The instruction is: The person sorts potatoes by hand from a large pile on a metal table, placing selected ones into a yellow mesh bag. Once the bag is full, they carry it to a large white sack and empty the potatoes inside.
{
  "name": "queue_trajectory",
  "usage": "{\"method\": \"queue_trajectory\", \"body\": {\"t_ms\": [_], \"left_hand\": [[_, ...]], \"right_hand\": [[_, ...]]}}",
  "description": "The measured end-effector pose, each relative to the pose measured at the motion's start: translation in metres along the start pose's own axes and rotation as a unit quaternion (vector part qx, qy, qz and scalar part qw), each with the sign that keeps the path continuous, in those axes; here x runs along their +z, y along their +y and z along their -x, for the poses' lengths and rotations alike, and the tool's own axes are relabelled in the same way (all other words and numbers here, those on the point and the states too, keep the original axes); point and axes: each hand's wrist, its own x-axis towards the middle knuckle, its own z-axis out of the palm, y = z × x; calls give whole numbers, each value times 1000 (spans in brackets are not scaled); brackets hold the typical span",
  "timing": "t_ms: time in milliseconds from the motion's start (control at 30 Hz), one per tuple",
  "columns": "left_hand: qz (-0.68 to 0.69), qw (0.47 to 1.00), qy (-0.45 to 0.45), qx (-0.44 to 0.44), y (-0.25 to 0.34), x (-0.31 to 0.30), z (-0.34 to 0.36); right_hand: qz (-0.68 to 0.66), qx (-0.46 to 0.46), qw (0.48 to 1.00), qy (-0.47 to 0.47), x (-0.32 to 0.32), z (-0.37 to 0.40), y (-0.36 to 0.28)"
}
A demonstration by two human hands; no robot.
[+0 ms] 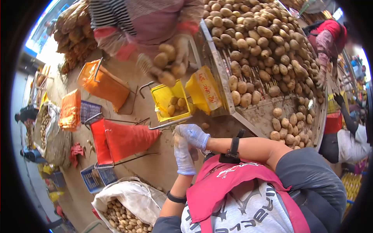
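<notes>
My right hand (193,135), in a white-and-blue work glove, is closed and pressed against the fingers of my left hand (183,156), gloved the same way. The fingers overlap and look closed; anything between them is hidden. Just beyond my hands is a yellow bag (160,93) held open on a metal frame, with several potatoes (179,104) inside. Above it, a co-worker's gloved hands (180,52) hold several potatoes (160,60). A red bag (128,139) on another metal stand is left of my hands.
Potatoes (264,42) are heaped on a metal-edged sorting table (254,116) at the right. A white sack of potatoes (134,191) stands lower left, near blue crates (93,179). Orange bags (104,83) hang on frames at the left. Another worker (330,37) stands across the table.
</notes>
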Motion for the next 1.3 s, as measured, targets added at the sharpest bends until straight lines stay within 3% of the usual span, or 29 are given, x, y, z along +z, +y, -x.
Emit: {"method": "queue_trajectory", "body": {"t_ms": [100, 167, 233, 300, 333, 367, 400, 433, 467, 500, 533, 600, 633, 667, 700, 733, 767, 833, 900, 933, 967, 1033, 1067, 1100, 1167, 1233, 1267, 1300], "left_hand": [[-33, 999, -8, -40, -29, 13, -18], [117, 975, 6, -191, 5, 51, -27], [177, 916, -105, -345, -48, -24, -120], [151, 910, 140, -360, 1, 33, -120], [105, 923, 150, -337, 9, 45, -113], [84, 944, 92, -305, 7, 51, -112], [62, 959, 36, -273, 1, 52, -107], [40, 970, -16, -241, -5, 52, -100], [69, 962, -76, -252, -21, 53, -95], [73, 956, -87, -269, -39, 63, -85], [74, 950, -97, -286, -54, 77, -67], [31, 949, -49, -310, -63, 134, -22], [-7, 955, -69, -289, -75, 145, -9], [-41, 959, -92, -267, -89, 156, 0], [-75, 959, -117, -246, -101, 167, 9], [-96, 966, -120, -208, -105, 184, 24], [-91, 967, -129, -202, -109, 195, 33], [-86, 970, -141, -181, -114, 207, 42], [-53, 974, -135, -173, -116, 220, 48], [-63, 977, -116, -168, -118, 226, 51], [-77, 978, -97, -167, -121, 230, 57], [-129, 970, -134, -155, -126, 251, 60], [-169, 962, -160, -143, -127, 269, 59], [-211, 950, -189, -131, -127, 282, 57], [-236, 934, -242, -115, -115, 309, 50], [-244, 924, -279, -100, -113, 324, 37], [-246, 921, -286, -97, -116, 325, 29], [-248, 918, -294, -98, -120, 329, 21]], "right_hand": [[-112, 134, 983, 55, -39, 23, -8], [59, -46, 991, 111, -58, 46, -6], [101, -107, 988, -44, -88, 67, 1], [264, -158, 952, -5, -145, 92, 9], [317, -147, 936, 37, -181, 95, 23], [374, -102, 914, 120, -219, 94, 61], [379, 137, 913, 58, -276, 95, 55], [428, 263, 857, 115, -316, 96, 79], [495, 312, 778, 228, -347, 102, 97], [494, 279, 781, 261, -379, 117, 145], [486, 246, 807, 230, -390, 129, 158], [553, 230, 782, 173, -379, 147, 157], [592, 219, 762, 143, -376, 158, 154], [557, 155, 803, 148, -373, 177, 165], [516, 140, 839, 103, -376, 193, 126], [521, 84, 844, 97, -371, 217, 147], [428, 94, 891, 122, -365, 243, 166], [457, 46, 879, 126, -374, 283, 165], [352, 66, 934, -7, -411, 299, 152], [380, -71, 911, 145, -432, 291, 149], [486, -162, 827, 231, -463, 278, 128], [555, 107, 762, 318, -506, 253, 145], [490, 207, 783, 322, -524, 245, 155], [400, 313, 834, 215, -536, 245, 157], [417, 318, 827, 202, -534, 256, 157], [304, 381, 854, 180, -539, 277, 144], [215, 380, 870, 230, -536, 296, 157], [165, 400, 875, 217, -536, 309, 151]]}}
